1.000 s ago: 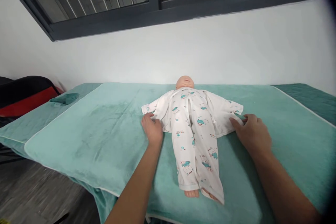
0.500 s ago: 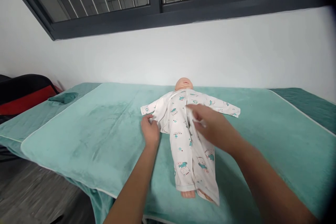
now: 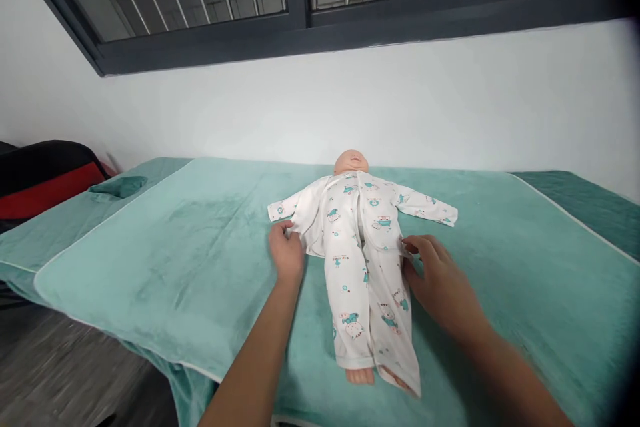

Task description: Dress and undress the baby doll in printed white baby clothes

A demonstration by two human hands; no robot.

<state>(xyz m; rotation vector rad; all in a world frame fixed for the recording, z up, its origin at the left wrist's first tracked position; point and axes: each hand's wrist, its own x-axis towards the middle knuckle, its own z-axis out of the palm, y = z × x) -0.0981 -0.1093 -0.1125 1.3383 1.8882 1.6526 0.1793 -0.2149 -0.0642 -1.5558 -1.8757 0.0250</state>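
A baby doll (image 3: 351, 161) lies on its back, its head toward the wall. It wears a white baby outfit (image 3: 345, 273) printed with small teal animals, its sleeves spread sideways and its front edges running down the middle. My left hand (image 3: 287, 252) is closed on the side edge of the cloth below the sleeve on the left. At the opposite side, my right hand (image 3: 443, 287) pinches the lower corner of the front flap beside the doll's waist. Bare toes show below the leg on the left; the other foot is mostly covered.
Teal plush covers (image 3: 200, 267) with pale piping lie over the bed under the doll. Behind stands a white wall (image 3: 250, 113) below a dark-framed barred window (image 3: 300, 20). A black and red chair or bag (image 3: 50, 180) is at the left.
My right hand has moved from over the doll's chest outward and down to its right-hand side, and the front flap now lies spread over that side. My left hand stays put.
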